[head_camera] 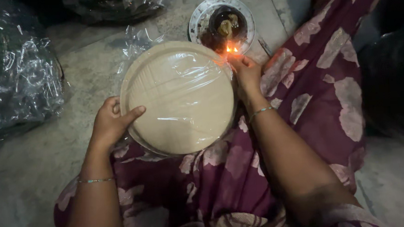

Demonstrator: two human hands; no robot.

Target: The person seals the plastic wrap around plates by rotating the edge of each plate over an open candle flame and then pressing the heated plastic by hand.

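Now the film edge goes to the flame: sealing the wrapped stack of plates (181,98).
Left hand (109,124) clamps the near-left rim, thumb flat on top, steadying the stack on the lap; right hand (245,70) pinches the film at the far-right edge, right beside the small flame (230,49) by the dish (201,19) (best only a brief touch, fingers back, film taut).

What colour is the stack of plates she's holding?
Pale beige, under clear shiny plastic wrap: the stack of plates, seen in the head view.
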